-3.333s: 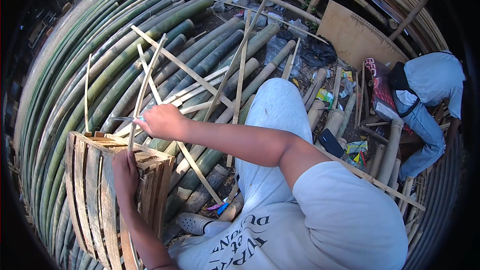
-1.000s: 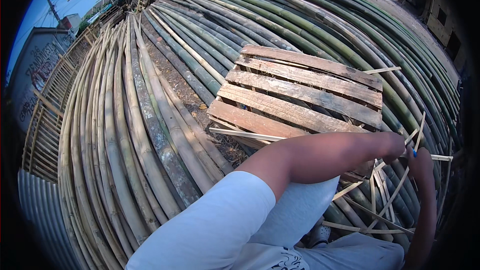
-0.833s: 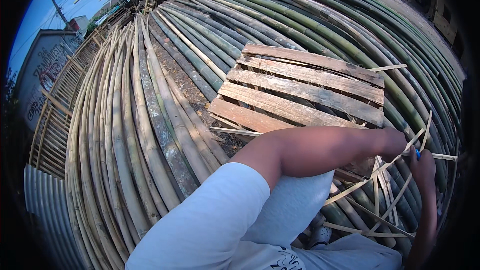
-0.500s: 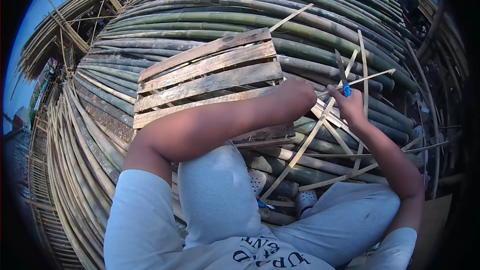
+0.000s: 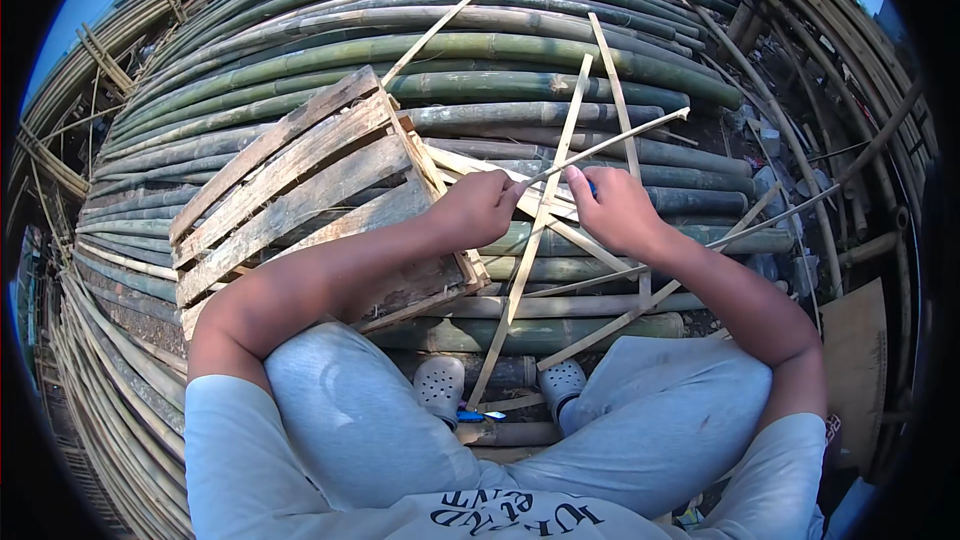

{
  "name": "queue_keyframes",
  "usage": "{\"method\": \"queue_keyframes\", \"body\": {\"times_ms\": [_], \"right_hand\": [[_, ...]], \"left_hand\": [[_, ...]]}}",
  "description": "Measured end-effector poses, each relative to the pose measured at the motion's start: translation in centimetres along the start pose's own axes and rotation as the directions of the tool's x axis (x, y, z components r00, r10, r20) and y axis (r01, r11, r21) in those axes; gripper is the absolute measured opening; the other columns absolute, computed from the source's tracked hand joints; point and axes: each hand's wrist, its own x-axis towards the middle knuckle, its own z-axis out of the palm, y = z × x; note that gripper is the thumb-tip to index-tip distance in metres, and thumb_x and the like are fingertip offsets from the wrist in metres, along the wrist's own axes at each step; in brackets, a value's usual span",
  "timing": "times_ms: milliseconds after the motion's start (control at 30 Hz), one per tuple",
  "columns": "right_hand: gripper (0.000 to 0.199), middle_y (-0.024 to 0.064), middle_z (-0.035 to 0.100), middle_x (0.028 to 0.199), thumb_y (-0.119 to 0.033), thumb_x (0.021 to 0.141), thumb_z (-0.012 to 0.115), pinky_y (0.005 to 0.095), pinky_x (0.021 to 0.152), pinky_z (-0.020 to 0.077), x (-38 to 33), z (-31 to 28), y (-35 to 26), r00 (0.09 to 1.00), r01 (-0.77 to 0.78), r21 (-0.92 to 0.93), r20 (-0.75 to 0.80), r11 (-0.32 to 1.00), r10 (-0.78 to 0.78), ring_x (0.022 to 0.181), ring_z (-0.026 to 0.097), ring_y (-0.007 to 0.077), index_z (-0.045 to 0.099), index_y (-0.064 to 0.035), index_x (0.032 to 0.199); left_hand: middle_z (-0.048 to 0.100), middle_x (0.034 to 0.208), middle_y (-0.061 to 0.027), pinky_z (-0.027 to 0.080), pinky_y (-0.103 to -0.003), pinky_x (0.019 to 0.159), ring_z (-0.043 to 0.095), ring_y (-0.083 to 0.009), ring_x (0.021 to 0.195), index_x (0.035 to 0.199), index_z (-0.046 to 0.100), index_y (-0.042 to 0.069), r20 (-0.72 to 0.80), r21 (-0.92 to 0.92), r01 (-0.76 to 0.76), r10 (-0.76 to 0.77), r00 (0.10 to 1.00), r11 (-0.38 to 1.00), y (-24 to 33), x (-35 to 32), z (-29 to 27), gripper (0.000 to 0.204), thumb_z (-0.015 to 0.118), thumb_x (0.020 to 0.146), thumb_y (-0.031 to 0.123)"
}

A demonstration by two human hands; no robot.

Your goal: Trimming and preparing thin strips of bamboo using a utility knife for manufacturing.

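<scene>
Head view. The left hand [image 5: 478, 208] is closed around a thin bamboo strip [image 5: 612, 143], gripping it near its lower end. The strip runs up and to the right from the left hand, passing just above the right hand [image 5: 617, 210] and ending free over the bamboo poles [image 5: 480, 50]. The right hand is curled, thumb raised, with the fingers closed on a small blue-tipped object that is mostly hidden; what it is cannot be told. The thumb sits touching or just below the strip. The two hands are near each other, with a narrow gap between them.

Several more split bamboo slats [image 5: 528, 270] cross under the hands in a loose fan, some pointing up toward the poles, others running down between the person's knees. One long slat passes from the upper middle down to the grey clogs [image 5: 441, 383].

A wooden slat pallet [image 5: 300, 180] lies tilted on the poles, directly left of the left hand; the left forearm rests across its near corner. This blocks room to the left. Open room exists above and to the right of the hands, over the poles.

At the right edge lie a brown board [image 5: 852, 360], loose sticks and scattered debris.
</scene>
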Motion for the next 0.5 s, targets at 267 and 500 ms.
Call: {"method": "queue_keyframes", "body": {"times_ms": [267,500], "right_hand": [[0.050,0.0218,0.064,0.065,-0.035,0.104,0.041,0.0497,0.056,0.0516,1.2,1.5,3.4,0.984,0.167,-0.377,0.000,0.911,-0.180,0.062,0.065,0.0397,0.063,0.0002,0.076],[0.056,0.0284,0.063,0.071,-0.034,0.104,0.038,0.0555,0.072,0.0497,1.0,1.9,2.1,0.990,0.138,-0.218,0.067,0.966,-0.127,0.072,0.062,0.0480,0.063,0.0033,0.071]], "left_hand": [[0.062,0.075,-0.0257,0.046,-0.049,0.071,0.060,-0.0431,0.074,0.083,0.062,-0.004,0.093,0.080,-0.044,0.036,0.995,0.996,-1.6,0.6,0.1,0.047,0.043,0.104,0.034],[0.063,0.079,-0.0278,0.046,-0.050,0.075,0.062,-0.0445,0.079,0.084,0.064,-0.005,0.120,0.132,-0.009,-0.007,0.993,0.991,-2.5,0.5,0.2,0.052,0.038,0.105,0.036]]}}
